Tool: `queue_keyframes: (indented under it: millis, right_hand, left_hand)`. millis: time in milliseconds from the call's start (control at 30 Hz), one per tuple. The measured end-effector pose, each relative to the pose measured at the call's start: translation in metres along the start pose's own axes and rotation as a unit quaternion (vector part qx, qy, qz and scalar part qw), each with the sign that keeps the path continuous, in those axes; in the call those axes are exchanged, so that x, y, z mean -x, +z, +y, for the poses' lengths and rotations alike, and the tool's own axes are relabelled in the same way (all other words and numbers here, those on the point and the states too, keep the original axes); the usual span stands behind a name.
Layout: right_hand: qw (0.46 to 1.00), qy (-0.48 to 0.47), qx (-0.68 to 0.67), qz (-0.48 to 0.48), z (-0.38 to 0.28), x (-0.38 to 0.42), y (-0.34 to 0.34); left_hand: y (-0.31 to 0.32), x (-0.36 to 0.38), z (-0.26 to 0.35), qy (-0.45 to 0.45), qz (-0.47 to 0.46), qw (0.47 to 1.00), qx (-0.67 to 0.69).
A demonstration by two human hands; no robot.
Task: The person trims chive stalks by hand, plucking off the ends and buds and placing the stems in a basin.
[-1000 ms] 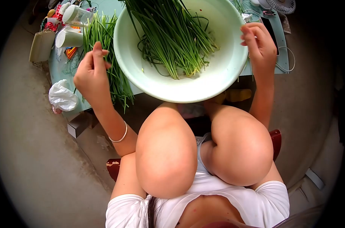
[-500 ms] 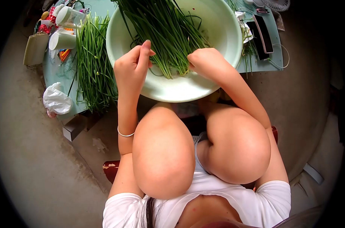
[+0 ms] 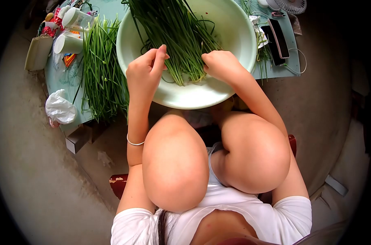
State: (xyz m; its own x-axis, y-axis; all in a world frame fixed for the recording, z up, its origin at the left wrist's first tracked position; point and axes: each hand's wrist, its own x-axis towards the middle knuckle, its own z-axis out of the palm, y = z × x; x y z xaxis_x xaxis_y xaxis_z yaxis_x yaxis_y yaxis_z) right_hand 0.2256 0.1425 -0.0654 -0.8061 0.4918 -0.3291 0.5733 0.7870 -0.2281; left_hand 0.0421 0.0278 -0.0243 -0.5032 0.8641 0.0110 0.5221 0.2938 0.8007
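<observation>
The left hand [image 3: 146,70] and right hand [image 3: 223,66] are apart, each with its fingers drawn together over the pale green basin [image 3: 189,99], perhaps pinching a thin stalk too small to make out. A bunch of chives [image 3: 169,34] lies in the basin, stem ends between the hands; more chives [image 3: 103,73] spread over the table [image 3: 59,81], beside the basin.

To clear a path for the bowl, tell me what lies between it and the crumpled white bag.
A heap of long green stalks, then a strip of table, between bowl and bag, in the head view.
</observation>
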Motion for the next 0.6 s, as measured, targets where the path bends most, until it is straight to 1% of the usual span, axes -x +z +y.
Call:
queue_keyframes:
  millis: [100,167,200,233,267,300,367,400,433,500,533,567,600]
  right_hand:
    - [0.999,0.017,-0.033,0.005,-0.005,0.004,-0.007]
    - [0.998,0.031,-0.056,0.005,-0.007,0.007,-0.014]
    - [0.990,0.062,-0.125,0.033,-0.007,0.008,-0.019]
    - [0.975,0.093,-0.195,0.060,-0.007,0.009,-0.023]
    - [0.930,0.124,-0.339,0.063,-0.005,0.011,-0.026]
    - [0.930,0.125,-0.341,0.060,-0.001,0.014,-0.026]
    - [0.870,0.110,-0.458,0.148,0.006,0.022,-0.029]
    - [0.858,0.111,-0.483,0.137,0.010,0.026,-0.035]
    - [0.858,0.112,-0.483,0.137,0.011,0.031,-0.041]
    - [0.813,0.080,-0.534,0.218,0.011,0.042,-0.051]
    - [0.802,0.097,-0.539,0.238,0.010,0.047,-0.060]
    - [0.805,0.094,-0.534,0.243,0.012,0.051,-0.067]
    - [0.816,0.072,-0.505,0.272,0.015,0.056,-0.072]
  left_hand:
    - [0.000,0.000,-0.002,-0.010,-0.011,1.000,-0.002]
    - [0.000,0.001,-0.003,0.005,-0.015,1.000,0.008]
    - [0.000,0.000,-0.003,0.004,-0.015,1.000,0.007]
    - [0.000,0.000,-0.002,0.012,-0.012,1.000,0.010]
    - [0.000,0.001,-0.002,0.019,-0.011,1.000,0.013]
    - [-0.001,0.001,-0.002,0.016,-0.013,1.000,0.012]
    - [-0.001,0.000,-0.001,0.019,-0.020,1.000,0.000]
    - [-0.001,0.000,0.000,0.019,-0.021,1.000,0.001]
    - [-0.002,0.001,0.001,0.021,-0.017,1.000,-0.005]
    - [0.000,0.002,0.002,0.025,-0.014,1.000,-0.010]
    - [0.002,0.002,0.002,0.076,0.017,0.997,0.010]
    - [0.002,0.000,0.008,0.129,0.053,0.990,0.032]
    - [-0.003,0.000,0.015,0.167,0.032,0.985,-0.020]
